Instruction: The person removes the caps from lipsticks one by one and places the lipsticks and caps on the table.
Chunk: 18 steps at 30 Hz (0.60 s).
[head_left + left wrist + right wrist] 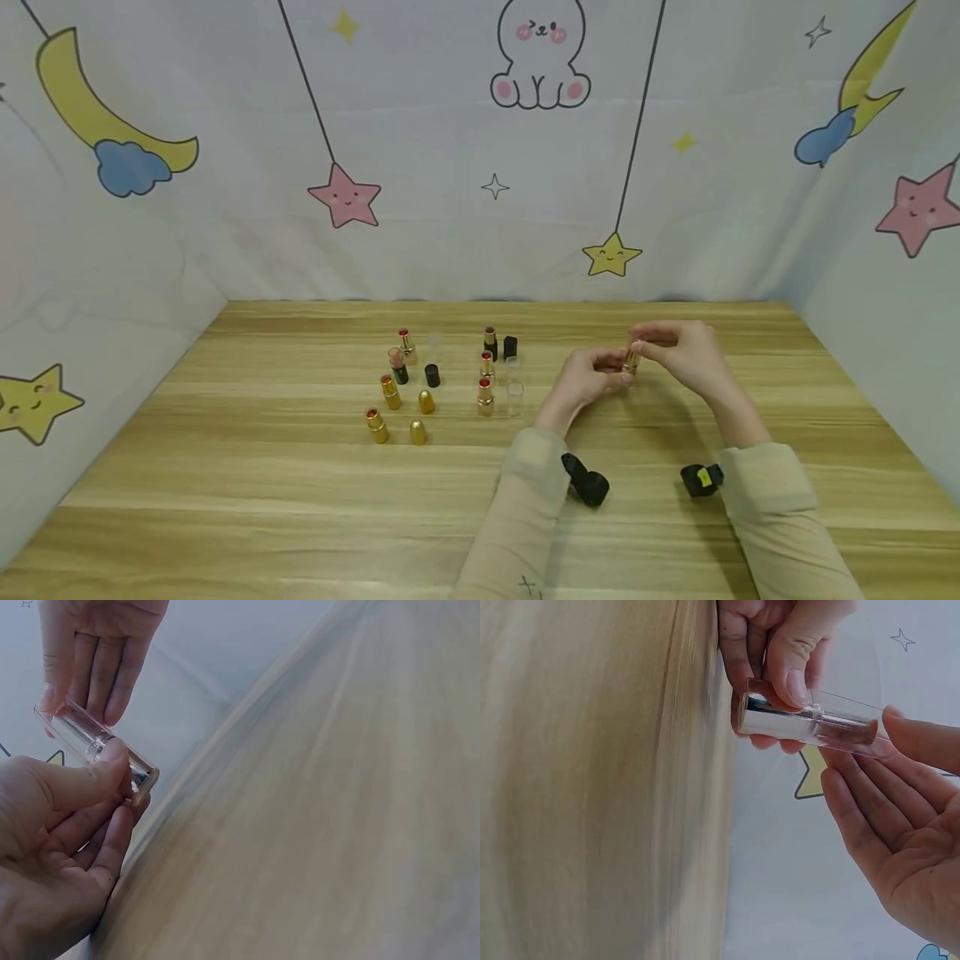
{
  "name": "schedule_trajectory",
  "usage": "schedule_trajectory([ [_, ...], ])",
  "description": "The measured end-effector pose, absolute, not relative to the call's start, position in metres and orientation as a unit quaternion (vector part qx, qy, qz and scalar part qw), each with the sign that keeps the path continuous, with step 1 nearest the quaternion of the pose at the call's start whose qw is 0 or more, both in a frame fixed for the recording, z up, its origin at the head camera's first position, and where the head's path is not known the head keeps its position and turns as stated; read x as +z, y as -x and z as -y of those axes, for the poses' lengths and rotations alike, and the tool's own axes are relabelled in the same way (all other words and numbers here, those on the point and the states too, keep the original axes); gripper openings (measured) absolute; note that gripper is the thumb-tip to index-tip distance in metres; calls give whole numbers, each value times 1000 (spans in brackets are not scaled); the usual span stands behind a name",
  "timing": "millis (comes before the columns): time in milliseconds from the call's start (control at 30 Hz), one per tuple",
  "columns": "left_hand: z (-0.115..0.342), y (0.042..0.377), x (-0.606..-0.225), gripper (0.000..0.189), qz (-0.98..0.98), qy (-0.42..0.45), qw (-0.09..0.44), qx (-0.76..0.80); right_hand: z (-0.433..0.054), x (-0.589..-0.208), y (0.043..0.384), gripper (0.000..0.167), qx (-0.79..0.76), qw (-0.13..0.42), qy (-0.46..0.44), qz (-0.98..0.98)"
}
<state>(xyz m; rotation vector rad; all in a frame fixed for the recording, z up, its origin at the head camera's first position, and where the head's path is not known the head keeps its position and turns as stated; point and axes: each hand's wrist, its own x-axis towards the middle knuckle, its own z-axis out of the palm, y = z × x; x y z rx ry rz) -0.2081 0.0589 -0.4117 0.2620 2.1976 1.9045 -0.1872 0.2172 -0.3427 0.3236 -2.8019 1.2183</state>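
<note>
Above the right part of the table, both hands hold one lipstick [772, 720] with a shiny metallic base and a clear cap [847, 727] over its top. My left hand [587, 379] pinches the base between thumb and fingers. With thumb and fingertips, my right hand [686, 354] pinches the far end of the cap. The left wrist view shows the lipstick tilted, the left thumb across its middle and the right hand [105, 652] at the cap's end. Inside the clear cap, a reddish tone shows in the right wrist view.
Left of the hands stand several uncapped lipsticks, among them gold ones [377, 427], a black one [491, 343] and a rose-gold one [486, 398]. Beside them are gold caps [418, 432], black caps [432, 375] and clear caps [514, 398]. A printed cloth [450, 250] backs the wooden table [262, 500].
</note>
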Motion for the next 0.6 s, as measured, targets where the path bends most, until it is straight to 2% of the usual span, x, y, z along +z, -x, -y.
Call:
schedule_trajectory([
  [167, -59, 208, -412, 33, -748, -89, 113, 648, -220, -336, 184, 38, 389, 64, -110, 912],
  [600, -56, 204, -413, 31, -756, -103, 111, 636, -221, -322, 178, 35, 394, 66, -122, 909],
])
